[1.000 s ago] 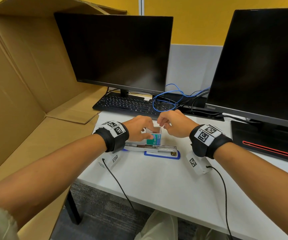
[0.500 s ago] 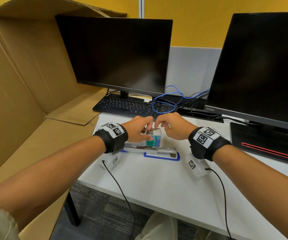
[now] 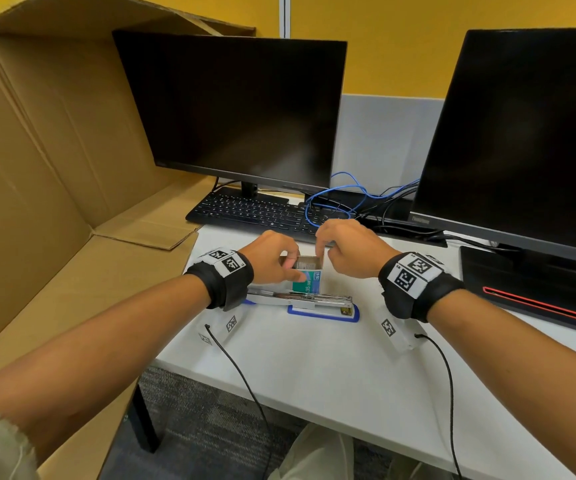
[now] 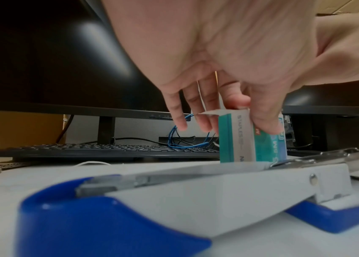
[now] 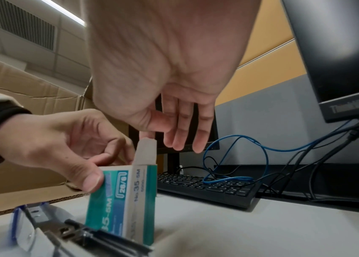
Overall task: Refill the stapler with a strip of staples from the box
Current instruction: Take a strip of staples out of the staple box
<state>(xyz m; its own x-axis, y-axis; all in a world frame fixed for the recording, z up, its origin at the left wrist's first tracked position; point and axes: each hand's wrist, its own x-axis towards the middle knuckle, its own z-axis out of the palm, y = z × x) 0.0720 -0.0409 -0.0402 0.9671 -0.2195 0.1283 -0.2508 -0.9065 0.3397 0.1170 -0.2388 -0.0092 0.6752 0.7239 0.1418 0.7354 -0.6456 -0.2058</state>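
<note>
A small teal and white staple box (image 3: 309, 284) stands upright on the white desk, just behind the stapler. My left hand (image 3: 293, 268) grips the box from the left, thumb on its front face (image 4: 266, 127). The box top is open. My right hand (image 3: 320, 252) reaches down from the right and pinches the raised end flap (image 5: 146, 151); its other fingers (image 5: 182, 137) hang straight behind. The white and blue stapler (image 3: 307, 301) lies swung open along the desk, its metal staple channel (image 4: 305, 160) exposed. No staple strip shows outside the box.
A black keyboard (image 3: 255, 213) and tangled blue and black cables (image 3: 345, 199) lie behind the box. Two dark monitors (image 3: 238, 109) stand at the back and right. A large open cardboard carton (image 3: 37, 168) fills the left. The desk edge (image 3: 279, 393) runs in front.
Both hands have stayed at the box. The right fingers have shifted to the right flap, and the open top of the box now shows between the hands.
</note>
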